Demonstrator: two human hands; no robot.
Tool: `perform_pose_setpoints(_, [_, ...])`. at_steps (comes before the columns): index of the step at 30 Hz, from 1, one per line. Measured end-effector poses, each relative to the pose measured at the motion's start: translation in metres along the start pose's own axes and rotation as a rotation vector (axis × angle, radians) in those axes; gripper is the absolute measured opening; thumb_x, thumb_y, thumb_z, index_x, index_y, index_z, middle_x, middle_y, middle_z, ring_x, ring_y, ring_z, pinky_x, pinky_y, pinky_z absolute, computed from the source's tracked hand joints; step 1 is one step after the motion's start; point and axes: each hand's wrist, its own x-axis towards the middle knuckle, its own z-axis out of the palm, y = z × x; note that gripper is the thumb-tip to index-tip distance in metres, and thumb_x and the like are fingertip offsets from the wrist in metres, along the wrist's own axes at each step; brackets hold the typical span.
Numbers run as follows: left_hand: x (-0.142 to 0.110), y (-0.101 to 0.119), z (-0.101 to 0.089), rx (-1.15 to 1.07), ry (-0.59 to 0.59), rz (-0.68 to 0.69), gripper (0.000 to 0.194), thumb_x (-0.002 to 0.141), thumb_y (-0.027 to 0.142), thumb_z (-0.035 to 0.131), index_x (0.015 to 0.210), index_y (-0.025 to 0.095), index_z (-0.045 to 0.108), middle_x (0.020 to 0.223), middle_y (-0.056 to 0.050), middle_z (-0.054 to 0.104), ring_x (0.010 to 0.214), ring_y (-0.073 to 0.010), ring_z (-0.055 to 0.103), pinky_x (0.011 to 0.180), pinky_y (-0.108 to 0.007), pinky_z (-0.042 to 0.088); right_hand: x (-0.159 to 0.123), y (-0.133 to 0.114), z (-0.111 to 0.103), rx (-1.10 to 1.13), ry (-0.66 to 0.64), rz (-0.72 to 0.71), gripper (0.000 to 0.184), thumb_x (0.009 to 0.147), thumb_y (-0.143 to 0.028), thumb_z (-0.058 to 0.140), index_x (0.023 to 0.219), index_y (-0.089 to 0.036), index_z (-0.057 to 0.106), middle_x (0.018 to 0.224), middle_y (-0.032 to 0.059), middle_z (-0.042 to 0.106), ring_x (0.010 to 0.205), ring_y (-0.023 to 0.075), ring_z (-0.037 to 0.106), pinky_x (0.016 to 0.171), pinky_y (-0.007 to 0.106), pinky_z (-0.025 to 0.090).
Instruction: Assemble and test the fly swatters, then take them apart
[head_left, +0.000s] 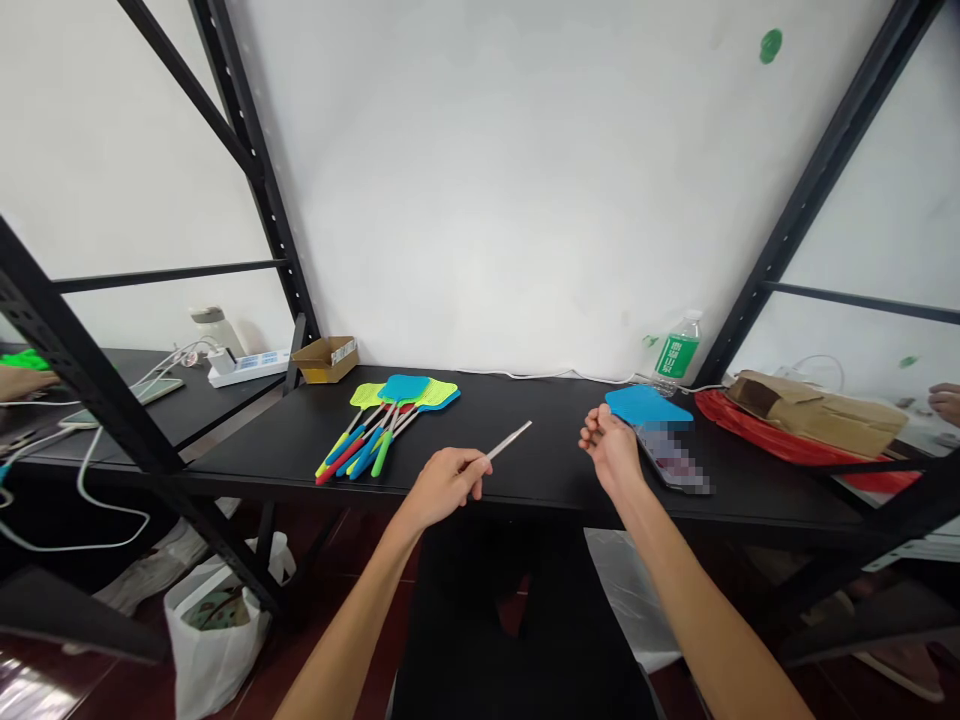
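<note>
Over the black desk point(551, 465), a thin rod point(511, 438) is pinched in the left hand point(450, 482), its near end hidden by fingers. The right hand point(613, 452) is loosely curled beside the blue swatter head point(651, 404); any grip cannot be told. The phone point(667, 458) is partly pixelated.

Bare hands point(448, 484), bare forearms point(352, 625); black trousers point(450, 630)

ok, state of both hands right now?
Left hand: closed, holding a thin pale rod.
Right hand: fingers curled, by the flat blue piece; whether it holds anything cannot be told.
</note>
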Motion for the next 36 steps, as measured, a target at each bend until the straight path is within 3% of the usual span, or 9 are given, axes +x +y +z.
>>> perform_pose_setpoints(6, [0.006, -0.011, 0.004, -0.08, 0.135, 0.005, 0.038, 0.094, 0.047, 0.043, 0.085, 0.017, 0.066, 0.066, -0.001, 0.064, 0.05, -0.0113, 0.053, 0.052, -0.022, 0.041, -0.006, 0.016, 0.002, -0.323, -0.244, 0.102, 0.039, 0.078, -0.051, 0.061, 0.077, -0.014, 0.073, 0.062, 0.0003, 0.056, 0.048, 0.0095, 0.048, 0.043, 0.022, 0.038])
perform_pose_setpoints(11, [0.018, -0.012, 0.026, -0.461, 0.207, -0.021, 0.041, 0.091, 0.054, 0.047, 0.093, 0.016, 0.06, 0.104, -0.01, 0.065, 0.072, -0.0165, 0.065, 0.045, -0.02, 0.042, -0.033, 0.017, 0.015, -0.569, -0.635, 0.017, 0.037, 0.086, -0.043, 0.053, 0.078, -0.016, 0.077, 0.063, 0.0012, 0.06, 0.052, 0.0104, 0.052, 0.049, 0.022, 0.039])
perform_pose_setpoints(16, [0.016, -0.001, 0.032, -0.574, 0.205, -0.024, 0.044, 0.09, 0.057, 0.051, 0.1, 0.016, 0.062, 0.072, 0.001, 0.055, 0.044, -0.0063, 0.045, 0.04, -0.019, 0.035, -0.063, 0.011, 0.027, -0.593, -0.949, 0.088, 0.038, 0.091, -0.041, 0.051, 0.08, -0.017, 0.078, 0.064, 0.0026, 0.064, 0.055, 0.0114, 0.056, 0.054, 0.023, 0.042])
perform_pose_setpoints(22, [0.007, 0.011, 0.025, -0.497, 0.06, 0.019, 0.048, 0.091, 0.058, 0.05, 0.095, 0.013, 0.066, 0.063, 0.001, 0.05, 0.051, -0.0096, 0.046, 0.04, -0.019, 0.029, -0.063, 0.002, 0.022, -0.413, -0.723, 0.157, 0.04, 0.082, -0.054, 0.066, 0.088, -0.015, 0.073, 0.074, 0.006, 0.071, 0.06, 0.015, 0.065, 0.053, 0.024, 0.049])
perform_pose_setpoints(26, [0.001, 0.023, 0.026, -0.399, -0.054, 0.104, 0.043, 0.094, 0.053, 0.048, 0.094, 0.014, 0.067, 0.068, -0.001, 0.054, 0.054, -0.0096, 0.048, 0.045, -0.019, 0.033, -0.064, -0.01, 0.006, -0.411, -0.77, 0.183, 0.041, 0.078, -0.048, 0.074, 0.103, -0.016, 0.071, 0.082, 0.0083, 0.075, 0.067, 0.0205, 0.072, 0.056, 0.027, 0.053])
perform_pose_setpoints(28, [-0.002, 0.031, 0.027, -0.333, -0.016, 0.166, 0.04, 0.095, 0.049, 0.048, 0.095, 0.015, 0.068, 0.088, -0.006, 0.062, 0.061, -0.0101, 0.053, 0.053, -0.022, 0.041, -0.061, -0.017, -0.003, -0.361, -0.647, 0.15, 0.035, 0.076, -0.044, 0.077, 0.096, -0.016, 0.073, 0.08, 0.0079, 0.075, 0.066, 0.0203, 0.072, 0.057, 0.027, 0.055])
perform_pose_setpoints(30, [-0.006, 0.037, 0.027, -0.286, 0.021, 0.198, 0.038, 0.096, 0.047, 0.047, 0.096, 0.016, 0.069, 0.105, -0.009, 0.062, 0.065, -0.0102, 0.056, 0.06, -0.024, 0.045, -0.055, -0.024, -0.011, -0.191, -0.415, 0.103, 0.029, 0.074, -0.04, 0.08, 0.092, -0.018, 0.073, 0.084, 0.0063, 0.076, 0.068, 0.02, 0.073, 0.058, 0.027, 0.056])
perform_pose_setpoints(33, [-0.009, 0.043, 0.029, -0.232, 0.002, 0.161, 0.039, 0.097, 0.047, 0.044, 0.097, 0.017, 0.068, 0.095, -0.006, 0.066, 0.057, -0.0095, 0.051, 0.056, -0.024, 0.042, -0.049, -0.038, -0.015, 0.102, -0.176, 0.072, 0.028, 0.073, -0.037, 0.081, 0.096, -0.025, 0.071, 0.1, 0.0032, 0.076, 0.084, 0.0234, 0.075, 0.063, 0.028, 0.059])
perform_pose_setpoints(36, [-0.01, 0.045, 0.034, -0.191, -0.007, 0.117, 0.041, 0.097, 0.048, 0.04, 0.095, 0.017, 0.068, 0.088, -0.005, 0.069, 0.053, -0.0102, 0.048, 0.052, -0.024, 0.038, -0.052, -0.044, -0.013, 0.2, -0.16, 0.095, 0.027, 0.075, -0.035, 0.08, 0.098, -0.026, 0.069, 0.102, 0.003, 0.076, 0.092, 0.0254, 0.074, 0.071, 0.032, 0.061])
